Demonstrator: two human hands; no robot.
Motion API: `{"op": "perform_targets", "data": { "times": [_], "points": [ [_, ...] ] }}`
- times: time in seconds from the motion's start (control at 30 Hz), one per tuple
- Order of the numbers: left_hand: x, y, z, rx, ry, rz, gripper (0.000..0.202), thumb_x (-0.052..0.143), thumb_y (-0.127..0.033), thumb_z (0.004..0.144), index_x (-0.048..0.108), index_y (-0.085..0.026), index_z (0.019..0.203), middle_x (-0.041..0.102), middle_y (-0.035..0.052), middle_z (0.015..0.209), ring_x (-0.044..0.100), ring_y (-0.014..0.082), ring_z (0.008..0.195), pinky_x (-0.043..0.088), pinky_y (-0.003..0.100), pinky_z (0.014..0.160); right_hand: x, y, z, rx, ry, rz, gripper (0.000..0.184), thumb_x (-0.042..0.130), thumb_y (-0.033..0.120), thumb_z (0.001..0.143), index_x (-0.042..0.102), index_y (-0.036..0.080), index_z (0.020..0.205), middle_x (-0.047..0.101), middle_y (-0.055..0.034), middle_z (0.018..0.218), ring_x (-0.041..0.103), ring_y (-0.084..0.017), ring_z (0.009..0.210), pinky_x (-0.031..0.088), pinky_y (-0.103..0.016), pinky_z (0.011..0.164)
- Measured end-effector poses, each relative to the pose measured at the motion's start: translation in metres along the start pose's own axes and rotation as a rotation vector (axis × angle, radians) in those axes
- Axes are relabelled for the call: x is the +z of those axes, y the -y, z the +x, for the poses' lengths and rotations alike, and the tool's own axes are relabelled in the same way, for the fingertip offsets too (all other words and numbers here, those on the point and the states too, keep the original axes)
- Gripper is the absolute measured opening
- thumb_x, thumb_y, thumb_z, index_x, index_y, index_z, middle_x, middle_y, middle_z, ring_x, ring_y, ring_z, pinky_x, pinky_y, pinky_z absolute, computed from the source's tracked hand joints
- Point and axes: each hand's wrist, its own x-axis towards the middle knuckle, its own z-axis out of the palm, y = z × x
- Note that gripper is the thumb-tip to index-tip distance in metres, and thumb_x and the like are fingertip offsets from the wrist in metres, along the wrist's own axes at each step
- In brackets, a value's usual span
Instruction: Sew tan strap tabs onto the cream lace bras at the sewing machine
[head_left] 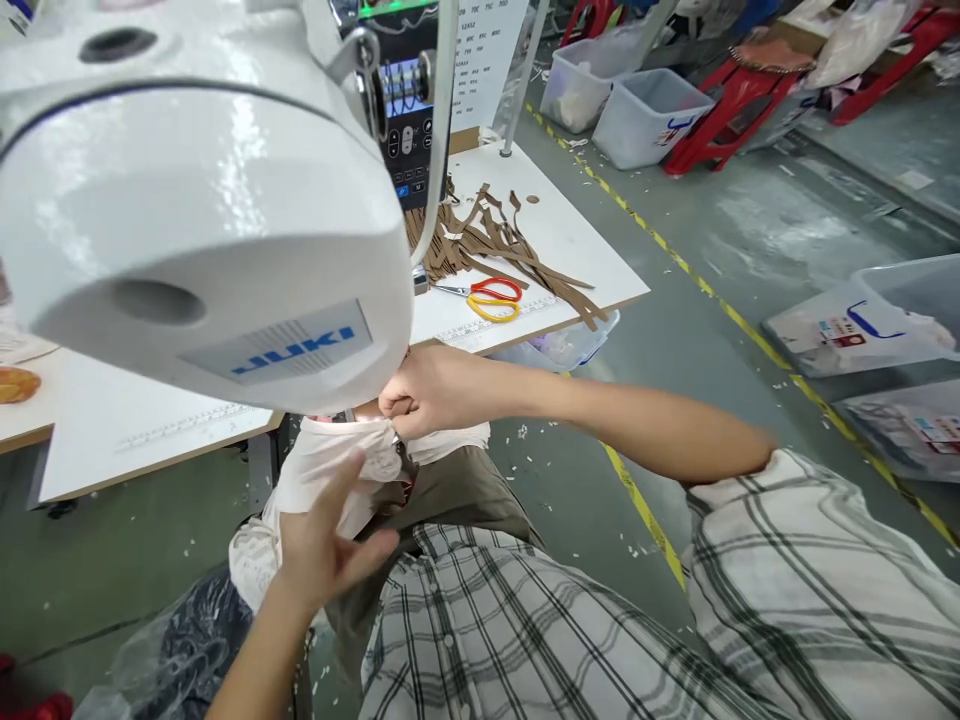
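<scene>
A white JUKI sewing machine (202,220) fills the upper left, and its head hides the needle area. Cream fabric (300,470) with a lacy part hangs over the table's front edge and down toward my lap. Above this fabric my left hand (319,550) is open, thumb and fingers apart, slightly blurred. My right hand (420,388) is closed beside the fabric's upper edge, right under the machine head. Its fingers are curled, and whatever they pinch is hidden.
Brown strips (495,235) lie heaped on the white table (600,265), with red-and-yellow-handled scissors (491,298) in front of them. A control panel (409,140) stands behind the machine. Clear plastic bins (649,115) and a red stool (727,105) are on the floor at right.
</scene>
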Motion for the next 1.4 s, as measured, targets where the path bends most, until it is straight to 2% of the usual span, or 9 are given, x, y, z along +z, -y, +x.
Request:
{"op": "perform_targets", "data": {
  "times": [0.13,0.33,0.47,0.63,0.77,0.9,1.1,1.23,1.4],
  "points": [
    [-0.001,0.033,0.014,0.326,0.082,0.412,0.075,0.077,-0.044,0.077,0.047,-0.032,0.145,0.073,0.007,0.117,0.065,0.0307,0.115,0.044,0.038,0.107,0.001,-0.002,0.006,0.015,0.003,-0.069,0.032,0.058,0.018,0.075,0.035,0.019,0.054,0.029,0.0048,0.055,0.019,-0.01,0.056,0.017,-0.029,0.055],
    [0.004,0.048,0.027,0.444,0.119,0.446,0.066,0.075,-0.04,0.079,0.053,-0.033,0.141,0.072,0.0046,0.12,0.065,0.0282,0.115,0.04,0.039,0.112,0.002,-0.004,0.007,0.016,-0.015,-0.075,0.036,0.062,0.026,0.079,0.037,0.019,0.054,0.029,0.0052,0.054,0.019,-0.01,0.055,0.018,-0.03,0.056],
    [0.008,0.039,0.026,0.354,0.132,0.37,0.072,0.072,-0.034,0.082,0.043,-0.03,0.148,0.07,0.0071,0.123,0.066,0.0276,0.113,0.046,0.037,0.105,0.011,-0.014,0.0,-0.01,-0.066,-0.074,0.022,0.06,0.023,0.084,0.055,0.018,0.064,0.048,0.0026,0.061,0.038,-0.01,0.057,0.027,-0.027,0.057],
    [0.017,0.019,0.022,0.17,0.108,0.308,0.068,0.068,-0.031,0.084,0.044,-0.027,0.147,0.068,0.0093,0.127,0.068,0.0274,0.108,0.049,0.037,0.1,0.039,-0.034,-0.015,-0.199,-0.474,-0.17,0.016,0.055,0.027,0.094,0.065,0.022,0.105,0.056,-0.0103,0.122,0.048,-0.024,0.118,0.038,-0.041,0.1],
    [0.017,0.001,0.024,0.08,0.127,0.336,0.063,0.065,-0.03,0.087,0.043,-0.027,0.146,0.074,0.0071,0.112,0.071,0.0202,0.076,0.053,0.028,0.075,0.053,-0.041,-0.017,-0.22,-0.551,-0.091,0.014,0.055,0.018,0.093,0.069,0.021,0.093,0.063,-0.0057,0.105,0.054,-0.019,0.107,0.042,-0.036,0.098],
    [0.017,-0.013,0.024,-0.037,0.173,0.309,0.059,0.062,-0.029,0.09,0.043,-0.026,0.145,0.077,0.0017,0.093,0.051,0.0083,0.037,0.037,0.023,0.043,0.051,-0.037,-0.016,-0.171,-0.564,-0.009,0.015,0.057,0.016,0.09,0.071,0.021,0.092,0.067,-0.0043,0.101,0.057,-0.018,0.104,0.044,-0.034,0.095],
    [0.022,-0.015,0.027,0.065,0.09,0.376,0.06,0.063,-0.024,0.088,0.046,-0.023,0.145,0.075,0.0081,0.109,0.071,0.0192,0.074,0.05,0.025,0.067,0.049,-0.037,-0.019,-0.15,-0.547,0.009,0.016,0.056,0.018,0.093,0.071,0.022,0.094,0.067,-0.0045,0.104,0.057,-0.018,0.107,0.044,-0.034,0.097],
    [0.018,-0.013,0.025,0.037,0.135,0.452,0.057,0.062,-0.026,0.088,0.049,-0.024,0.143,0.076,0.0038,0.083,0.068,0.0168,0.062,0.044,0.023,0.057,0.059,-0.049,-0.02,-0.338,-0.621,-0.101,0.019,0.05,0.017,0.095,0.068,0.019,0.104,0.069,-0.006,0.108,0.058,-0.017,0.108,0.045,-0.035,0.1],
    [0.0,-0.003,0.026,0.06,0.215,0.349,0.053,0.059,-0.029,0.09,0.051,-0.026,0.143,0.075,0.0075,0.105,0.07,0.0191,0.075,0.048,0.024,0.067,0.064,-0.063,-0.015,-0.5,-0.677,-0.28,0.024,0.05,0.01,0.092,0.068,0.022,0.104,0.072,-0.001,0.108,0.058,-0.016,0.111,0.045,-0.033,0.101]
  ]
}}
